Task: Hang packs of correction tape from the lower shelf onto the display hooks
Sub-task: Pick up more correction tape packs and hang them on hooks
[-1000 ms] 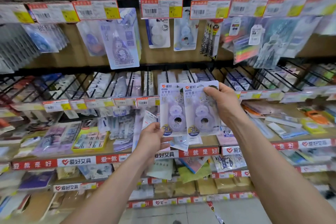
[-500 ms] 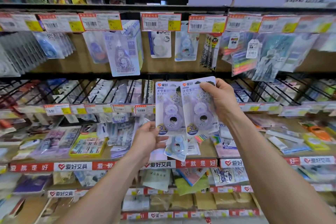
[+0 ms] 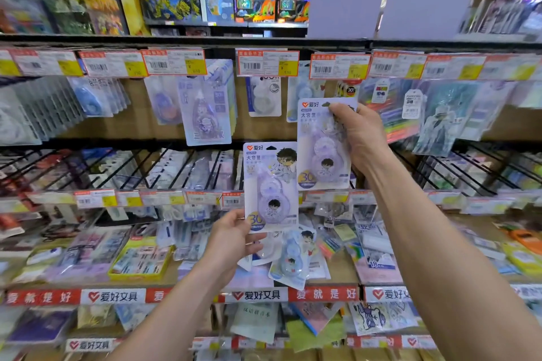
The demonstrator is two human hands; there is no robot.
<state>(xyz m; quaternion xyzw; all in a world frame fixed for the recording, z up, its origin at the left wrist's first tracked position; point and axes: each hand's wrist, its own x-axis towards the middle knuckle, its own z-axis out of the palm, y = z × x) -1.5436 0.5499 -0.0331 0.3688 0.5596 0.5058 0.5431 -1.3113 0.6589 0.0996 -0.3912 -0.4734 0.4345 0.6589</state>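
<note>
My right hand (image 3: 362,138) grips a purple correction tape pack (image 3: 321,145) by its top right corner, held up just below the row of price tags (image 3: 267,63) that front the display hooks. Lower and to the left, my left hand (image 3: 234,239) pinches the bottom edge of a second purple correction tape pack (image 3: 269,184), upright. A blue correction tape pack (image 3: 293,255) lies tilted on the lower shelf (image 3: 322,294) under it. The hooks themselves are hidden behind the tags and hanging packs.
Hanging packs (image 3: 205,105) fill the hook row on both sides. Black wire dividers (image 3: 140,167) hold stationery in the middle tier. A yellow box (image 3: 140,261) and loose packets crowd the lower shelf. Boxed goods stand on the top shelf.
The two packs were side by side; my right hand has lifted its pack up toward the hook row, while my left hand keeps the other one lower. The view has tilted upward.
</note>
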